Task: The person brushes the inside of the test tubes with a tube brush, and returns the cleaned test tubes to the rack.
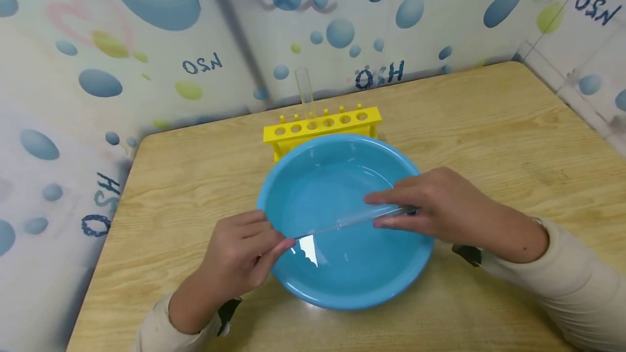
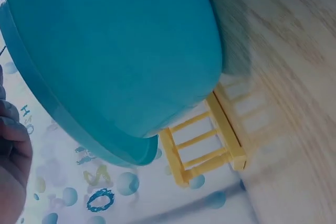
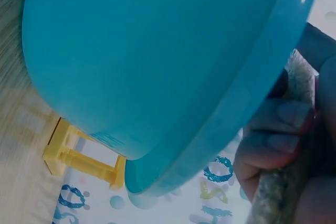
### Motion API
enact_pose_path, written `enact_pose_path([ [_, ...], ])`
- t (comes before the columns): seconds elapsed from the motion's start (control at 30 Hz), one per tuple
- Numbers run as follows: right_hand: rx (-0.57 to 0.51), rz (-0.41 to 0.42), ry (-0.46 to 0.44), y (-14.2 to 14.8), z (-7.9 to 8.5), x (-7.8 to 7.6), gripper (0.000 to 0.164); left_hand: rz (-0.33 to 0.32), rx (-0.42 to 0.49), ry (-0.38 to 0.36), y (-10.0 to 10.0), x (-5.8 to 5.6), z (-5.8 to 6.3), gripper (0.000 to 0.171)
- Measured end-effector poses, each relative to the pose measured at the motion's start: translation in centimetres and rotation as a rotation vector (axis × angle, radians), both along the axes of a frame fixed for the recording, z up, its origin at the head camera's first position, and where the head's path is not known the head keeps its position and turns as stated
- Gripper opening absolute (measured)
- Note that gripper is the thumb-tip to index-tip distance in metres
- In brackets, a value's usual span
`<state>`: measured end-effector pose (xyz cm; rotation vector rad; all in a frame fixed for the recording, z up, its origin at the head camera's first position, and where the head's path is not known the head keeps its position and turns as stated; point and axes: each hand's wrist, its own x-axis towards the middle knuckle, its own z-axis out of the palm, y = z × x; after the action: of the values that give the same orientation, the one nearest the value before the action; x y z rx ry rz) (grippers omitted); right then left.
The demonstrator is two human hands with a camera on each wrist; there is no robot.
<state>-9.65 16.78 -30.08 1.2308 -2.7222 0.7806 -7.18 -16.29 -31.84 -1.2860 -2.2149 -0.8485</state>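
Observation:
Over a blue basin (image 1: 344, 300) with water in it, my right hand (image 1: 445, 208) holds a clear test tube (image 1: 364, 215) near its right end, thumb and fingers on either side. The tube lies nearly level, its mouth facing left. A thin twisted wire handle of a test tube brush (image 1: 318, 231) runs out of that mouth to my left hand (image 1: 242, 249), which pinches the wire's end above the basin's left rim. In the right wrist view, whitish bristles (image 3: 302, 80) show among the right fingers (image 3: 278, 145).
Behind the basin stands a yellow test tube rack (image 1: 320, 126) with another test tube (image 1: 304, 88) upright in it. All of this is on a wooden table (image 1: 195, 178) against a wall (image 1: 235, 69) with a printed bubble pattern.

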Motion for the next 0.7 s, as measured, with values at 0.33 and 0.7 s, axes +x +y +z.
enact_pose_path([
  [0.33, -0.037, 0.021, 0.552, -0.6, -0.4, 0.3, 0.054, 0.014, 0.170, -0.674, -0.3, 0.8, 0.6, 0.037],
  [0.7, -0.074, 0.035, 0.309, 0.0, -0.4, -0.1, 0.055, -0.045, 0.104, -0.340, -0.6, 0.3, 0.4, 0.037],
])
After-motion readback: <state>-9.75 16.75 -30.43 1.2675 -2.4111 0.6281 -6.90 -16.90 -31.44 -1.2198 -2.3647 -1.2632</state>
